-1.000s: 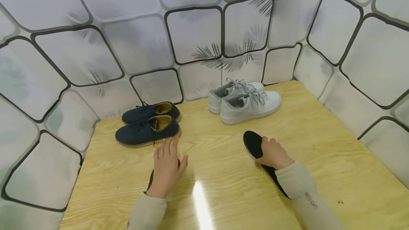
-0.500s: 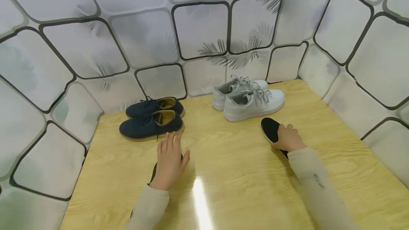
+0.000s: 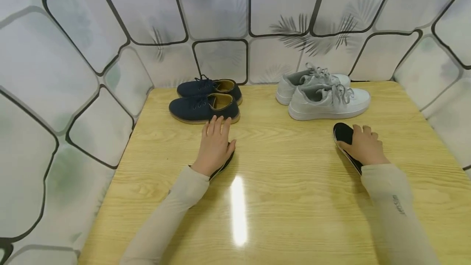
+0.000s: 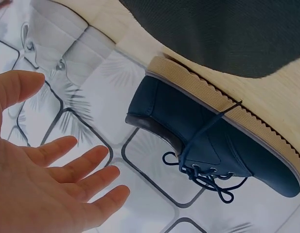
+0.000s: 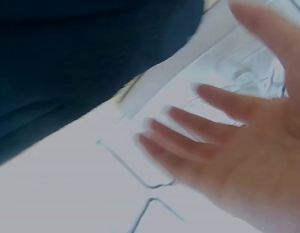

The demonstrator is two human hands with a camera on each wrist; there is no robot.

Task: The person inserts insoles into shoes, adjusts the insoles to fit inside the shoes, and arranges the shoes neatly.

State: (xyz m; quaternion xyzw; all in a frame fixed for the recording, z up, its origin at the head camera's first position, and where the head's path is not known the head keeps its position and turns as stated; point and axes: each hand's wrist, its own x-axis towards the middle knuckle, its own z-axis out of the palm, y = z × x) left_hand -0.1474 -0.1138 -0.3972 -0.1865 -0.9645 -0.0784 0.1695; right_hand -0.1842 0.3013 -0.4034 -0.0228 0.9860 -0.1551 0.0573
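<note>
Now the left hand and right hand, fingers seemingly extended despite blur, are nearing the shoes, bringing them within reach.

Small dark print marks the beige fabric right sleeve, toward the yellow wooden worktop's right edge, unreadable.

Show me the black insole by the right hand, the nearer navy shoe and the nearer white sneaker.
Black insole (image 3: pixel 343 133): head view, its uncovered far end.
Nearer navy shoe (image 3: pixel 201 111): head view, its side.
Nearer white sneaker (image 3: pixel 324 107): head view, its side.
</note>
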